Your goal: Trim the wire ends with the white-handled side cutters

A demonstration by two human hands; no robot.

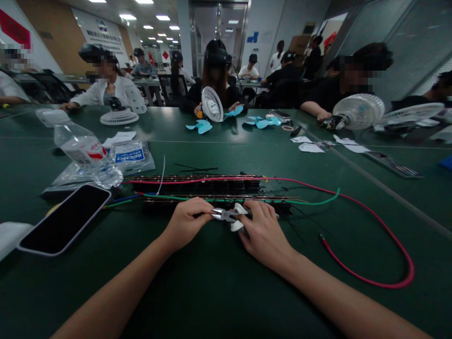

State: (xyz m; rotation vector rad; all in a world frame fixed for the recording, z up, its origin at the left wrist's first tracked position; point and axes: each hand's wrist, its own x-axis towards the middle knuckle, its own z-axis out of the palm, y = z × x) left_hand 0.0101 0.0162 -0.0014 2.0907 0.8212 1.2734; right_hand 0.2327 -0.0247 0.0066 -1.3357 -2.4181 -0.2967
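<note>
My right hand (263,230) is closed round the white handles of a pair of diagonal cutters (226,215), whose metal jaws point left. The thumb and forefinger of my left hand (187,221) pinch together at the tip of the jaws; what lies between them, if anything, is too small to make out. Just beyond my hands lie two long black strips (197,186) with metal rows on top. A green wire (310,203) and a red wire (293,179) run along them. A white cable tie (162,176) stands up from the left part of the strips.
On the left are a phone (67,221), a plastic water bottle (83,150) and a clear bag (130,155). The red wire's loose end curls on the right. Across the table, other people handle white fan parts (212,104); blue fan blades (200,126) lie near them.
</note>
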